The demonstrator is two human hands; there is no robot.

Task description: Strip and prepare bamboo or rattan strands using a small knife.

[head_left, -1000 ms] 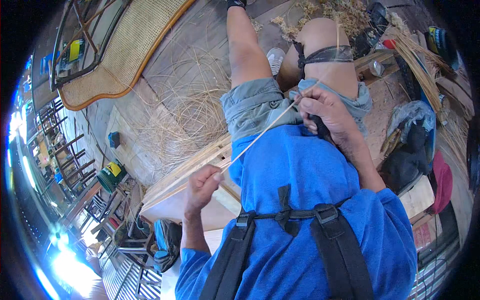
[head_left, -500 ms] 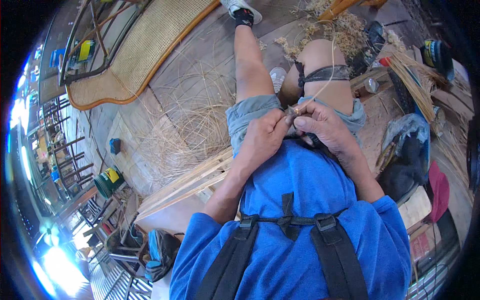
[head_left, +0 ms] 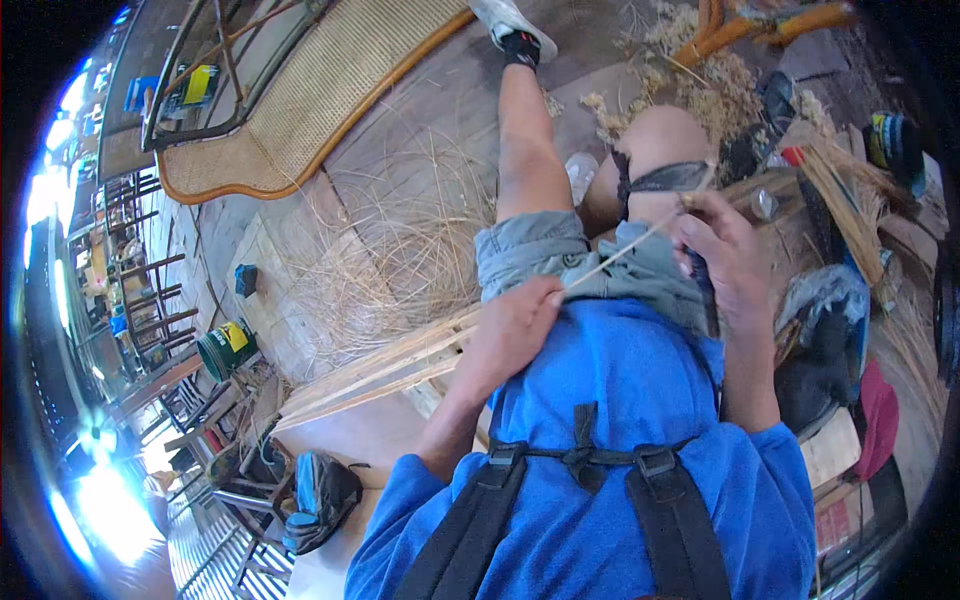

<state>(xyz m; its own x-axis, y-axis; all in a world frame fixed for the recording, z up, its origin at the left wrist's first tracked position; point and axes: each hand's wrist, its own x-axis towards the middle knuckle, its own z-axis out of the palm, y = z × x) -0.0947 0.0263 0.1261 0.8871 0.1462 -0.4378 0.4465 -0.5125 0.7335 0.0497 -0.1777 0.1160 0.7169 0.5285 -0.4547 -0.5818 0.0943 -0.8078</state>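
A thin pale rattan strip (head_left: pixel 622 254) runs taut and slanting between my two hands, above my lap. My left hand (head_left: pixel 517 325) is closed low by the front of my blue shirt, pinching the strip's lower end at the thumb. Higher and to the right, my right hand (head_left: pixel 728 250) is closed around the strip near my knee. Something dark shows at its palm, too blurred to name. The strap-like black band (head_left: pixel 672 177) round my right knee lies just behind the right fingers.
Tangled rattan strips (head_left: pixel 390 240) cover the floor at left. Beyond them lies a woven cane panel (head_left: pixel 300 110) with an orange-brown rim. Long wooden slats (head_left: pixel 375 370) stand by my left forearm. A strip bundle (head_left: pixel 845 215), a plastic bag (head_left: pixel 825 290) and a red cloth (head_left: pixel 876 420) are at right.
My hands, close together before, are now apart. The right one has moved up and right; the left has dropped slightly toward my shirt. The strip now stretches between them.
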